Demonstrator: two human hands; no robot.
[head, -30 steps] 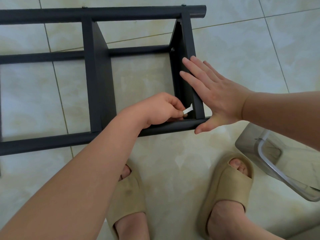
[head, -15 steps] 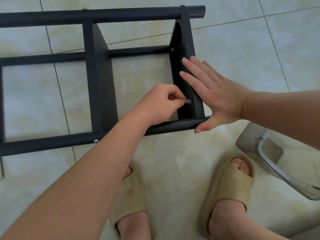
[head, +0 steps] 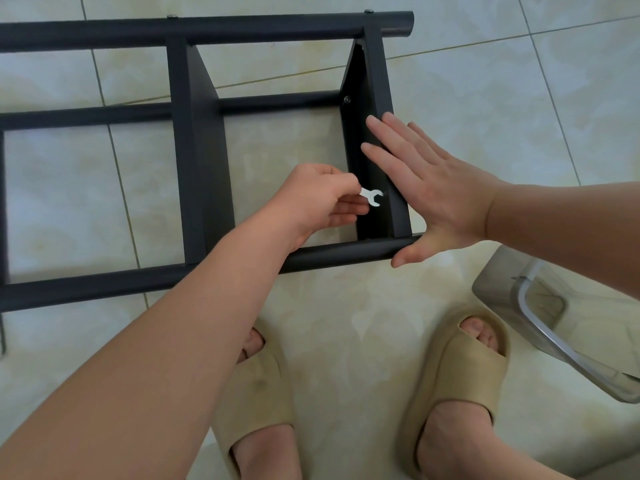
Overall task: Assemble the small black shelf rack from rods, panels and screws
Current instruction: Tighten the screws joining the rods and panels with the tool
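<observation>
The black shelf rack (head: 194,157) lies on its side on the tiled floor, with long rods running left to right and panels standing between them. My left hand (head: 318,199) pinches a small flat white wrench (head: 372,196) whose open jaw sits against the inner face of the rightmost panel (head: 374,140), near the front rod (head: 339,256). My right hand (head: 426,188) lies flat with straight fingers against the outer side of that panel, thumb on the end of the front rod. A screw head (head: 346,99) shows higher up on the panel.
My two feet in beige slippers (head: 460,379) stand just in front of the rack. A clear plastic container with a metal rim (head: 554,327) sits on the floor at the right. Pale floor tiles (head: 502,98) surround the rack.
My left hand has lifted the wrench from near the front rod up to the panel's inner face and turned it, so its jaw now shows flat. My right hand has stayed pressed on the panel.
</observation>
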